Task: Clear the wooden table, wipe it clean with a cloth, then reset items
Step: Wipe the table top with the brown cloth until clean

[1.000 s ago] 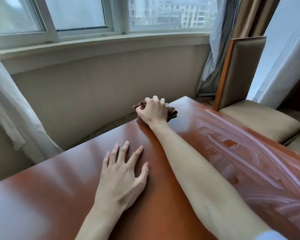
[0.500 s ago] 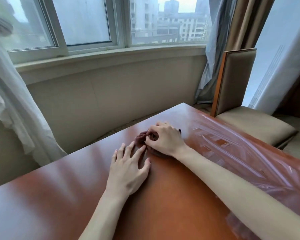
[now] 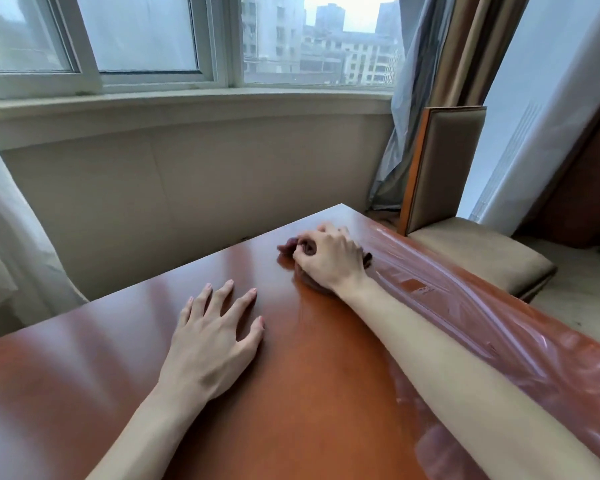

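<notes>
A glossy reddish-brown wooden table (image 3: pixel 309 393) fills the lower part of the view. Near its far corner my right hand (image 3: pixel 329 259) grips a bunched dark brown cloth (image 3: pixel 288 245) and holds it against the tabletop; most of the cloth is hidden under the hand. My left hand (image 3: pixel 215 337) lies flat on the wood nearer to me, fingers spread and holding nothing. Wet streaks (image 3: pixel 465 299) cover the right side of the table.
A padded chair (image 3: pixel 465 251) with a wooden-edged back stands just past the table's right edge. Beyond the far edge is a beige wall under a window sill (image 3: pixel 187 105). Curtains hang at the left (image 3: pixel 11 244) and at the right corner (image 3: pixel 406 98).
My right hand drew the cloth from the far corner toward my left hand, then slid it back out toward the corner. My left hand has stayed flat on the table.
</notes>
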